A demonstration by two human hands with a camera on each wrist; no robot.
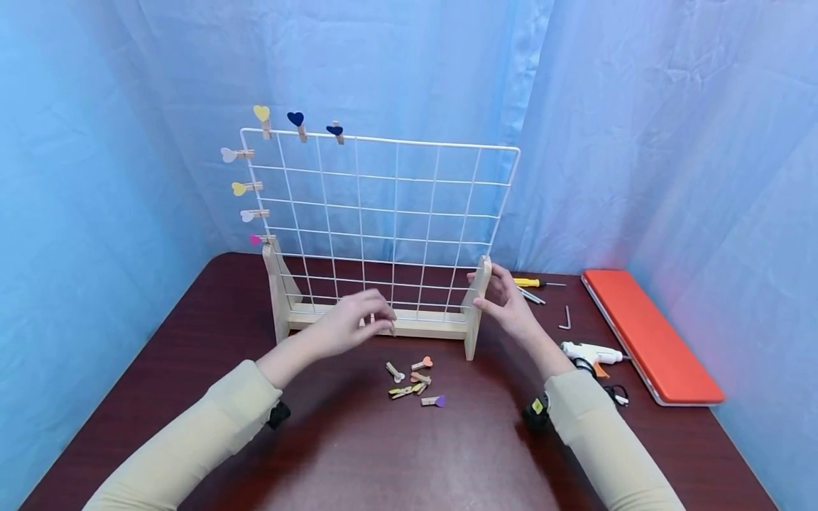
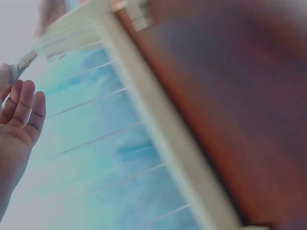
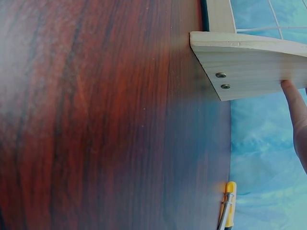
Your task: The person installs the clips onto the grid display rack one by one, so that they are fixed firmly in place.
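Note:
A white wire grid (image 1: 395, 211) stands upright in a pale wooden stand (image 1: 474, 330). My left hand (image 1: 354, 323) is in front of the grid's lower part, pinching a small wooden clothespin (image 2: 29, 58) with a pale heart. My right hand (image 1: 511, 309) grips the stand's right upright, thumb at the front edge and fingertips reaching around behind. Heart clothespins sit along the left of the top wire, one with a yellow heart (image 1: 261, 113) and two dark blue (image 1: 295, 118). Down the left edge are white, yellow and pink hearts (image 1: 255, 240).
Several loose heart clothespins (image 1: 404, 391) lie on the dark red table (image 1: 358, 454) before the stand. At right are a yellow screwdriver (image 1: 527, 282), a hex key (image 1: 566, 319), a white glue gun (image 1: 591, 353) and a flat red case (image 1: 652, 333). Blue curtains surround the table.

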